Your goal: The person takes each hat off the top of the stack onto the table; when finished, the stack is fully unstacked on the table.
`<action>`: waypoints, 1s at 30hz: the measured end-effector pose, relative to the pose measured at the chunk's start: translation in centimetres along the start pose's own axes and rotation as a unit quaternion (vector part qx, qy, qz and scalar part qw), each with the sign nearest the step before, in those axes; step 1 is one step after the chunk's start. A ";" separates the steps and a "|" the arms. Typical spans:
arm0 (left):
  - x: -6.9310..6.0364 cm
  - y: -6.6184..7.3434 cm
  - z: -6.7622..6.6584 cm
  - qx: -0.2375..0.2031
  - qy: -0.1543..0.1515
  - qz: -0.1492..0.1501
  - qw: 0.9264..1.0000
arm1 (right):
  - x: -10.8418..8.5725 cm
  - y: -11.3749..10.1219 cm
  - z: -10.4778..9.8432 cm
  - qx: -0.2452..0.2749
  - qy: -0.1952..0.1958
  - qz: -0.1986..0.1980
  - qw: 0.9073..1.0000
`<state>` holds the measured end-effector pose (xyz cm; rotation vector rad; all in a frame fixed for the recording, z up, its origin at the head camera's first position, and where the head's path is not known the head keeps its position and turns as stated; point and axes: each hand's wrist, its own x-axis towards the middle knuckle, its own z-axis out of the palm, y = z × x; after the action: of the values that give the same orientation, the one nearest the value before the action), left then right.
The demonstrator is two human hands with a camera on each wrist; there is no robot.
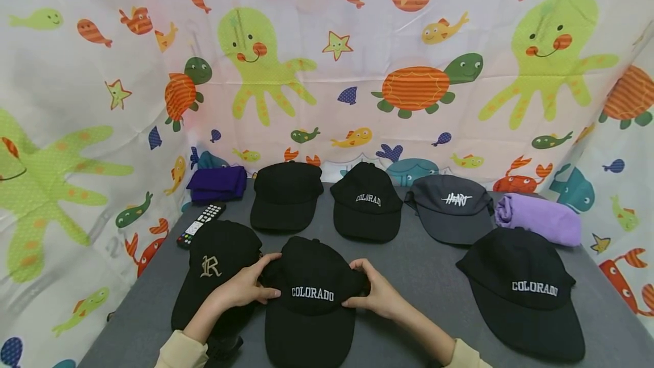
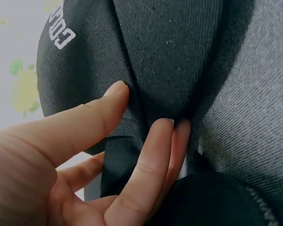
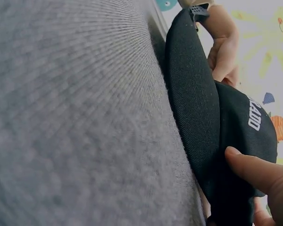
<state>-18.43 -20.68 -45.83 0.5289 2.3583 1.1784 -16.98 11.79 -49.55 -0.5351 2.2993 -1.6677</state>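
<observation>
A black baseball cap (image 1: 313, 266) lettered COLORADO lies at the front middle of the grey table, brim toward me. My left hand (image 1: 249, 284) grips its left side, thumb on the crown and fingers at the edge. On the opposite side, my right hand (image 1: 377, 293) pinches the cap between thumb and fingers. In the left wrist view the thumb and fingertips press the cap's dark cloth (image 2: 165, 56) near where brim meets crown. The right wrist view shows the thumb on the crown, with the brim (image 3: 191, 94) low over the table. Some fingers are hidden behind the cap.
A black cap with a gold R (image 1: 217, 249) sits beside my left hand. Behind stand a plain black cap (image 1: 286, 195), another COLORADO cap (image 1: 367, 203) and a grey HEART cap (image 1: 452, 209). Also present: COLORADO cap (image 1: 526, 294), remote (image 1: 201, 224), purple cloth (image 1: 217, 182), lilac cloth (image 1: 541, 219).
</observation>
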 end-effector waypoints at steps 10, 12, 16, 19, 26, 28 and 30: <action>0.2 1.1 0.2 0.047 0.026 -0.010 0.999 | 0.2 0.7 -0.9 -0.031 -0.005 -0.018 0.999; 0.2 1.2 0.3 0.062 0.034 -0.011 0.997 | 0.3 0.8 -1.0 -0.041 -0.007 -0.019 0.999; 0.3 1.4 0.5 0.093 0.053 -0.029 0.994 | 0.4 0.9 -1.2 -0.048 -0.014 -0.026 0.998; 0.2 1.9 0.6 0.129 0.070 -0.047 0.988 | 0.4 1.0 -1.5 -0.046 -0.026 -0.036 0.998; -0.3 3.3 0.5 0.204 0.115 -0.066 0.970 | 0.2 1.2 -2.5 -0.045 -0.051 -0.060 0.996; -0.4 3.4 0.3 0.206 0.114 -0.067 0.970 | 0.2 1.3 -2.8 -0.044 -0.055 -0.059 0.996; -0.4 3.4 0.2 0.205 0.109 -0.068 0.970 | 0.1 1.5 -3.0 -0.043 -0.057 -0.054 0.996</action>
<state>-17.52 -18.86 -43.05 0.3733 2.7971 0.7169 -18.53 14.73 -49.99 -0.7647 2.3045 -1.5467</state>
